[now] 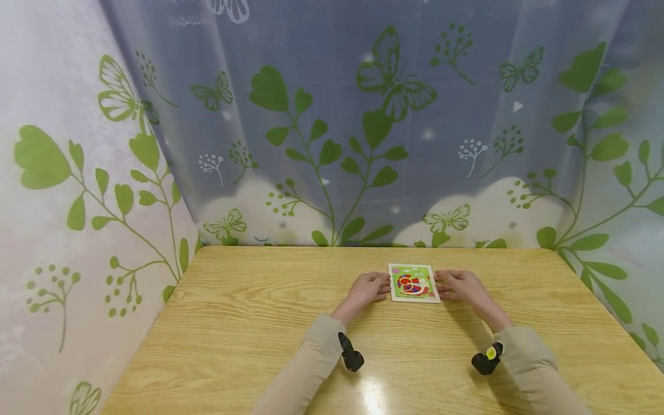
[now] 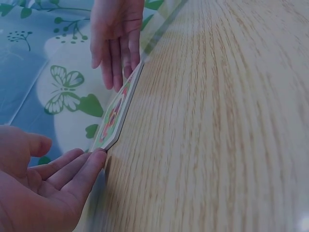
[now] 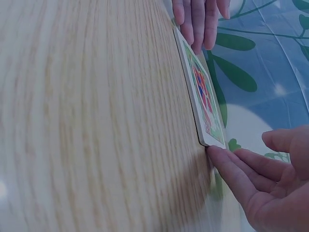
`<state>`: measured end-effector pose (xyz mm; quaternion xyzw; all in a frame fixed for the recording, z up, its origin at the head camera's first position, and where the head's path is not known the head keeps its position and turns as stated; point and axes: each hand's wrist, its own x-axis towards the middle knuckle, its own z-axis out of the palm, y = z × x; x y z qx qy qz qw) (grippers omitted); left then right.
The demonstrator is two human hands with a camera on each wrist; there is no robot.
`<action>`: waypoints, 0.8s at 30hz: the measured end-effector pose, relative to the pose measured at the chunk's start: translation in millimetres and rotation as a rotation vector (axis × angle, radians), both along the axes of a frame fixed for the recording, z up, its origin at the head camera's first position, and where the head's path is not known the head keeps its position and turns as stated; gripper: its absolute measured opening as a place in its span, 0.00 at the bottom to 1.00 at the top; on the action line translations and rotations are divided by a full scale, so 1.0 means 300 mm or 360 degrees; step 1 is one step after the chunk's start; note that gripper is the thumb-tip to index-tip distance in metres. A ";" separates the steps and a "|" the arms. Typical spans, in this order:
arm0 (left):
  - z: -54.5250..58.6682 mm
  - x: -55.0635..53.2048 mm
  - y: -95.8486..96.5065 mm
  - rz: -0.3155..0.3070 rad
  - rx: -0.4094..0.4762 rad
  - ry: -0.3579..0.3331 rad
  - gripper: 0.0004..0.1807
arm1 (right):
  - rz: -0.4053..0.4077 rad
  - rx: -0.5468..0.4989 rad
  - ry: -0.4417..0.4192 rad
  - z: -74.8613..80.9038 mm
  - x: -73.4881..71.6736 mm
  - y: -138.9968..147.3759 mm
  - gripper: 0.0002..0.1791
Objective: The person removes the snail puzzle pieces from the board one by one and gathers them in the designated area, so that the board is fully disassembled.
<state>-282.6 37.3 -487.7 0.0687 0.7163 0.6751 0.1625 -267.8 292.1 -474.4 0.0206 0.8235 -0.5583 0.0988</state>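
A flat square picture puzzle point(image 1: 414, 283) with a pale border lies on the wooden table, showing a red and blue snail on a green ground. At its left edge is my left hand point(image 1: 367, 289), the straight fingers reaching to the border. My right hand point(image 1: 461, 286) mirrors it at the right edge, fingers extended. In the left wrist view the left fingertips point(image 2: 100, 155) meet the near corner of the puzzle. The right wrist view shows the right fingertips point(image 3: 215, 151) right at the corner on that side. Neither thumb grips the board.
The wooden table point(image 1: 249, 323) stretches around the puzzle on all sides. Behind it hangs a blue-grey curtain point(image 1: 332, 86) printed with green leaves and butterflies, and a pale printed cloth point(image 1: 67, 242) covers the left side. Black wrist cameras point(image 1: 353, 354) sit at both cuffs.
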 end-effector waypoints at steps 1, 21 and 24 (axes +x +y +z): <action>0.000 0.000 -0.002 0.0002 0.0003 -0.0007 0.22 | -0.0002 0.0003 -0.0004 0.001 0.000 -0.003 0.31; -0.013 0.016 -0.047 0.0013 0.0026 -0.0050 0.22 | 0.0041 -0.0007 0.0006 -0.004 0.021 -0.033 0.30; -0.014 0.021 -0.055 0.0011 0.0019 -0.0044 0.22 | 0.0052 0.0001 0.0011 -0.003 0.028 -0.039 0.30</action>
